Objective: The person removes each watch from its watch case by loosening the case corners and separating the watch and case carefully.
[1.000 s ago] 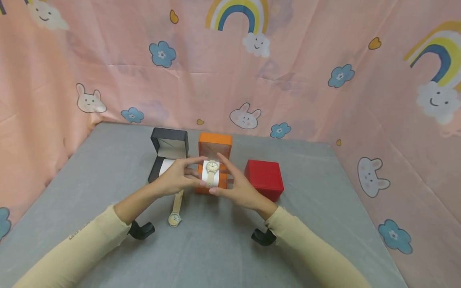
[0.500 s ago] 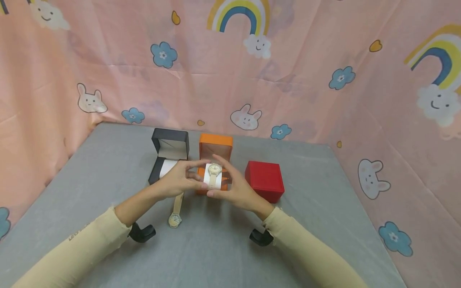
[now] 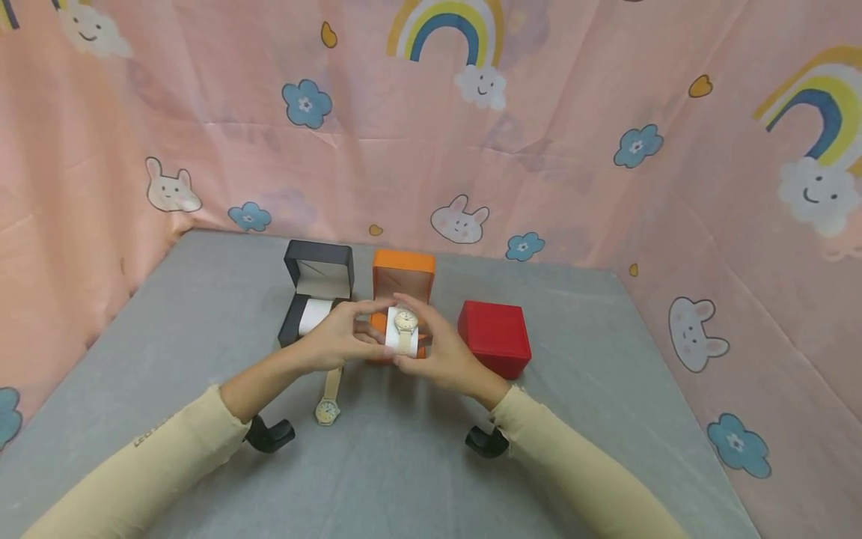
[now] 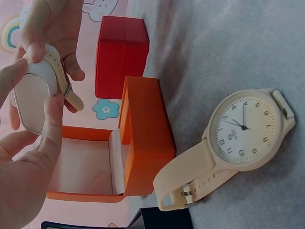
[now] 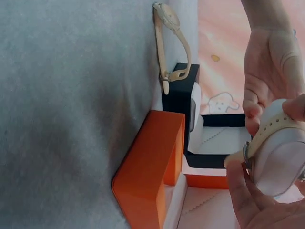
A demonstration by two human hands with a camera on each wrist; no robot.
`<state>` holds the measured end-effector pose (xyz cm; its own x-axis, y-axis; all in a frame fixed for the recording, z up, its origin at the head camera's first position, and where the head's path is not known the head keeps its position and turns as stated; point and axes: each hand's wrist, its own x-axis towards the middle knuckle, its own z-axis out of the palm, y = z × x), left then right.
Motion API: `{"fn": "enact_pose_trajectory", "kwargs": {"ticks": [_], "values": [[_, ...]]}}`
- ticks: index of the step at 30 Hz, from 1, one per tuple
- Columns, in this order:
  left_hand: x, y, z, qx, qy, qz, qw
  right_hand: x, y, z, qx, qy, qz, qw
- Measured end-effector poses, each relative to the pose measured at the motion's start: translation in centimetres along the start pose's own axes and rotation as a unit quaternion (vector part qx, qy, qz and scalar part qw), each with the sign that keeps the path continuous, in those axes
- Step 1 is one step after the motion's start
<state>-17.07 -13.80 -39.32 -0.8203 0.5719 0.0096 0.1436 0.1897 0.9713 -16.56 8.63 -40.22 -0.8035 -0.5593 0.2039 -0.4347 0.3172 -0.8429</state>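
Observation:
A cream wristwatch (image 3: 405,322) is strapped around a white watch cushion (image 3: 392,343), held up in front of the open orange box (image 3: 404,260). My left hand (image 3: 335,337) grips one side of the cushion between thumb and fingers. From the other side, my right hand (image 3: 446,352) holds it the same way. The left wrist view shows the cushion's flat end (image 4: 32,101) between the fingertips of both hands. Its strap (image 5: 269,130) and buckle hang at the cushion's edge in the right wrist view. A second cream watch (image 3: 328,410) lies on the cloth, its strap buckled into a loop.
Left of the orange box stands an open black box (image 3: 318,253) with a white cushion (image 3: 313,314) inside. A closed red box (image 3: 494,329) sits to the right. Grey cloth (image 3: 579,419) covers the table, and a pink patterned curtain (image 3: 377,172) hangs behind it.
Both hands have shifted the cushion and watch slightly right and down in the head view. The right fingers have drawn in closer. Boxes and the second watch stay put.

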Motion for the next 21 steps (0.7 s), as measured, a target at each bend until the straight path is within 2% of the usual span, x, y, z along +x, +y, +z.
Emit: {"fn": "enact_pose_trajectory", "kwargs": {"ticks": [4,9,15,21], "values": [[0.0,0.1,0.0,0.011,-0.006,0.000,0.9999,0.0,0.1,-0.4,0.011,-0.017,-0.003,1.000],[-0.3,0.0,-0.4,0.030,-0.018,0.013,0.9993,0.1,0.2,-0.9,0.025,-0.045,0.020,0.998],[-0.3,-0.4,-0.9,0.009,-0.030,0.020,0.9993,0.6,0.5,-1.1,0.019,-0.059,0.020,0.998],[-0.1,-1.0,-0.9,0.008,-0.022,0.014,0.9996,0.7,0.8,-1.0,0.006,-0.061,0.023,0.998]]}}
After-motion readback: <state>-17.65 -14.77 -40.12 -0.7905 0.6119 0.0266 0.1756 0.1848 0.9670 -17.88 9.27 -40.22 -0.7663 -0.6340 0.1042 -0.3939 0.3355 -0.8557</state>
